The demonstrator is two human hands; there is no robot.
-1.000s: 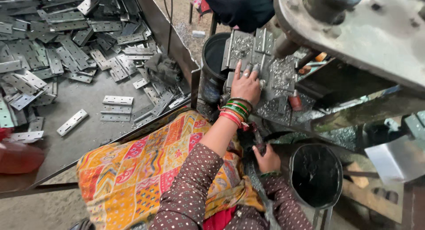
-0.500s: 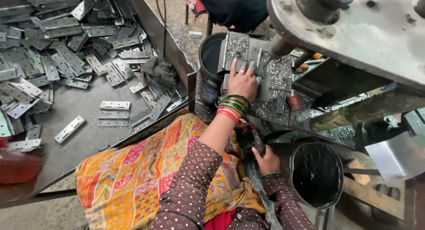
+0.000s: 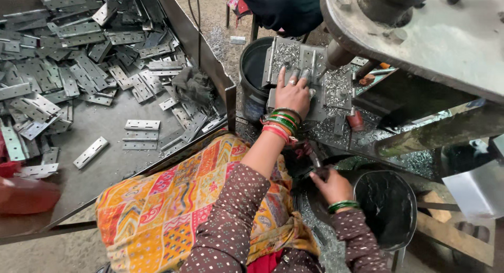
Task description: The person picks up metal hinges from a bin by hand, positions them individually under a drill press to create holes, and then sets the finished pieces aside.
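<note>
— Since the earlier picture, what had changed?

— Little: the left hand (image 3: 293, 94) had stayed flat on the metal plates (image 3: 294, 60) under the press (image 3: 415, 26), and only the view had drifted slightly. The right hand (image 3: 332, 184) had kept to its place low down, beside the black bucket (image 3: 386, 204).

— How were the fingers (image 3: 282, 76) set?

— Those of the left hand were spread open and pressed down on the plates, pinning rather than gripping them. Those of the right hand were curled around something thin and dark; I could not tell what it was.

— And where did the work stand?

— My judgement is that much was left. A big heap of hinges (image 3: 68, 68) lay on the table (image 3: 105, 168) to the person's left, with a few loose ones (image 3: 140, 134) nearer its front edge. The plates sat just beside a second dark bucket (image 3: 254, 78), among metal shavings (image 3: 336, 86) scattered around the press bed. I could not tell what either bucket held, so how many pieces were finished could not be read.

— Anyone else about?

— Only someone's dark clothing (image 3: 286, 7) at the top.
</note>
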